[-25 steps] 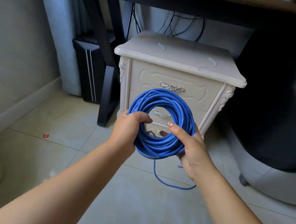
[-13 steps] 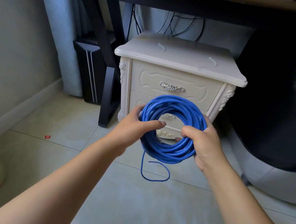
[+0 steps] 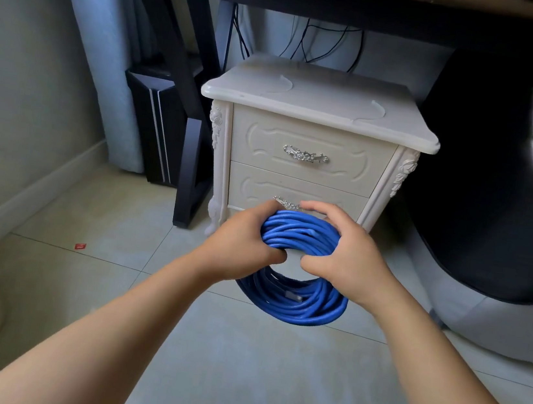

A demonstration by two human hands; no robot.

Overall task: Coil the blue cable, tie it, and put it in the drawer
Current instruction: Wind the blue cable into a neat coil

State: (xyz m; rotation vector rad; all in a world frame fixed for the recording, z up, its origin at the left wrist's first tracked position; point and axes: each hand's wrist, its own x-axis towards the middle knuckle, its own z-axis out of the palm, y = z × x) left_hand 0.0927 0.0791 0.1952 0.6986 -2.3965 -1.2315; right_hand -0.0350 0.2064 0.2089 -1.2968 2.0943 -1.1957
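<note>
Coiling stage complete; tying and stowing outstanding. The blue cable (image 3: pixel 295 307) is gathered into a ring of many turns and held in mid-air above the tiled floor (image 3: pixel 236 367), just in front of the white bedside cabinet (image 3: pixel 322 104), which stands under a dark desk. The left hand (image 3: pixel 239 242) takes the left side of the ring's far arc and the right hand (image 3: pixel 352 264) takes the right side. Each grip is closed round the bundled turns, thumbs toward the ring's centre, so the far arc is squeezed between them while the near arc hangs free below the wrists. No loose tail trails from the ring. A dark strip lies along the inner edge of the near arc. Whether it is a tie cannot be told, and no strap is seen wrapped across the turns. The upper drawer (image 3: pixel 307 139) and the lower drawer (image 3: pixel 260 187) are both closed, the lower one's handle partly hidden behind the fingers. On this evidence the coil is formed; binding it, opening a drawer and placing it inside appear to remain.
</note>
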